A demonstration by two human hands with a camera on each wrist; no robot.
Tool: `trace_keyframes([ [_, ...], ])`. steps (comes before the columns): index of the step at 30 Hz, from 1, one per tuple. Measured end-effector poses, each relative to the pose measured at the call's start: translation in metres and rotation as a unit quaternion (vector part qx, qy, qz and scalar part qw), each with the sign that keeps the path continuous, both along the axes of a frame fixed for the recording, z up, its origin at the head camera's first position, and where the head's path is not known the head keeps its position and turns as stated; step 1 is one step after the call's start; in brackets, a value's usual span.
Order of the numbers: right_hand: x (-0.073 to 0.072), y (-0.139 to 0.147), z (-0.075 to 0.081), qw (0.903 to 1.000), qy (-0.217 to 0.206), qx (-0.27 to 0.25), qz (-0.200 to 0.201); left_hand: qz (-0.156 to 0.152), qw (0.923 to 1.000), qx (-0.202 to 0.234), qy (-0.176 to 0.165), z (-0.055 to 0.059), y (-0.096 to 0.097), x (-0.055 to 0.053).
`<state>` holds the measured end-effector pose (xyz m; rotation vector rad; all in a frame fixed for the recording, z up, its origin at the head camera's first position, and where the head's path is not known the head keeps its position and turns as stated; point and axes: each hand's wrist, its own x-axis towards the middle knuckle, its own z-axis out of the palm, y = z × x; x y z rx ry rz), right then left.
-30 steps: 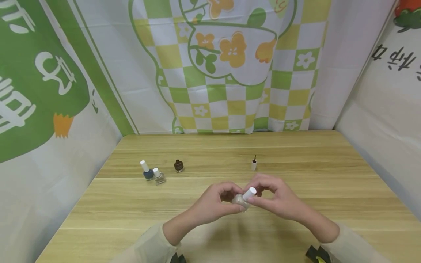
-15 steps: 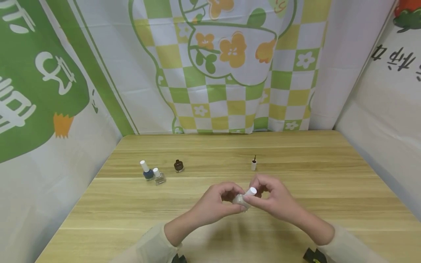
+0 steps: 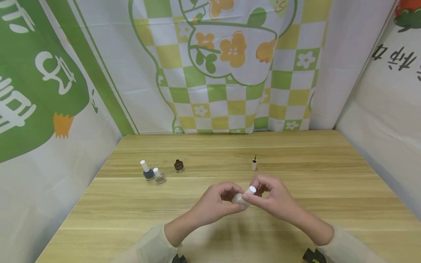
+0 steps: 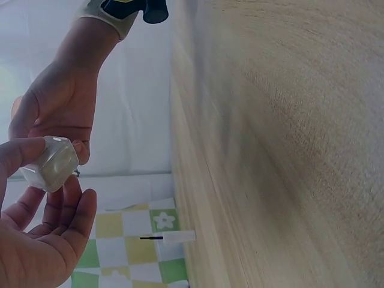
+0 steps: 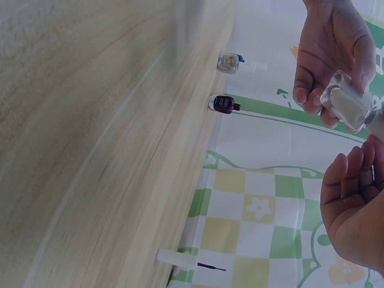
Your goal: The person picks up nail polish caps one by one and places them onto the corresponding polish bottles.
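Note:
Above the table, my left hand [image 3: 217, 204] grips the glass body of a pale nail polish bottle [image 3: 240, 200] between thumb and fingers. The thumb and fingers of my right hand [image 3: 274, 197] pinch its white cap [image 3: 251, 190], which appears to be on the neck. In the left wrist view the bottle's clear base [image 4: 53, 165] faces the camera. Pale, whitish polish [image 5: 348, 105] shows through the glass in the right wrist view. Beyond the right hand, a separate white brush cap [image 3: 254, 165] stands on the table with its dark brush pointing up.
An uncapped dark brown polish bottle [image 3: 178, 166] stands at the left on the wooden table [image 3: 131, 212]. Farther left, a navy bottle [image 3: 148, 174] and a clear, beige-looking bottle [image 3: 159, 178], both white-capped, stand close together. A patterned curtain [image 3: 227, 102] hangs behind the table.
My right thumb and fingers have shifted a little on the white cap, and the cap has tilted slightly. My left hand stays almost still around the bottle. The other bottles have not moved.

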<state>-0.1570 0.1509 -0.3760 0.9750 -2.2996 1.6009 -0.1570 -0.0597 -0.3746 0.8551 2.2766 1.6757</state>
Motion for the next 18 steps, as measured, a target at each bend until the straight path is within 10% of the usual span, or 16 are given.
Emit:
trace_keyframes([
  [18,-0.0012,0.0050,0.0031,0.9995,-0.004,0.028,-0.011,0.003,0.9999,-0.001,0.013,-0.0020,-0.0029,-0.0019],
])
